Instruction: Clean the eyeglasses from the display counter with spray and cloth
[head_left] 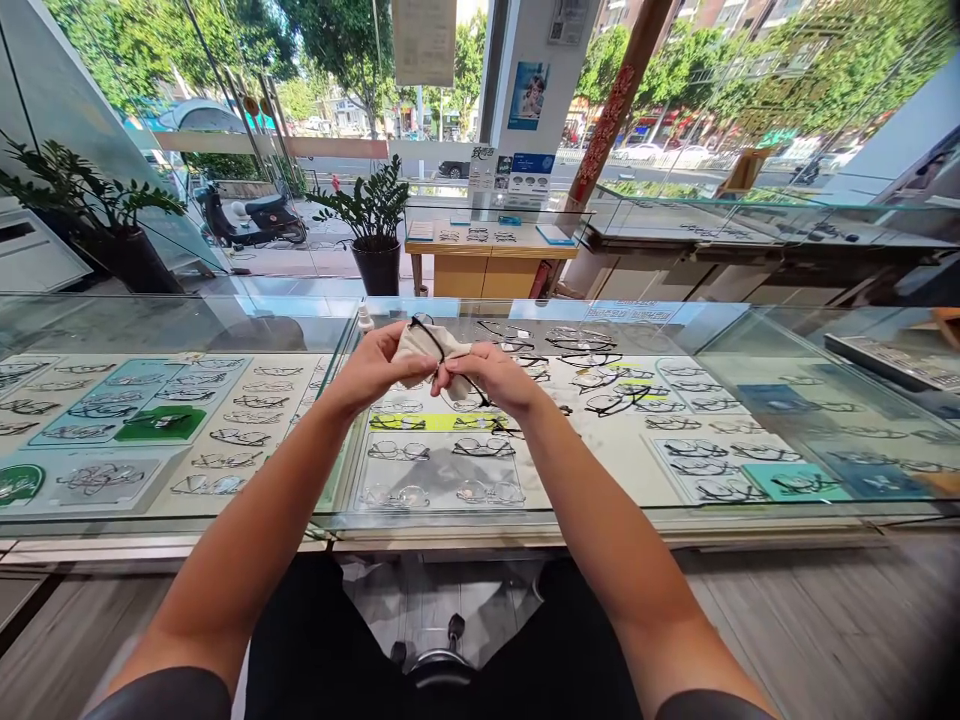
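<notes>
Above the glass counter, my two hands meet around a pair of dark-framed eyeglasses (pixel 427 334). My left hand (pixel 373 368) pinches a pale cleaning cloth (pixel 417 344) that is folded over part of the glasses. With thumb and fingers closed, my right hand (pixel 501 376) grips the frame near its middle, and its fingertips touch those of my left hand. A dark rim or temple sticks up out of the cloth. The lens under the cloth is hidden.
Several pairs of glasses (pixel 484 447) lie in the glass display counter (pixel 450 520) and others rest on its top. A small white bottle (pixel 364 318) stands left of my hands. Beyond are a potted plant (pixel 375 260) and a wooden display table (pixel 491 245).
</notes>
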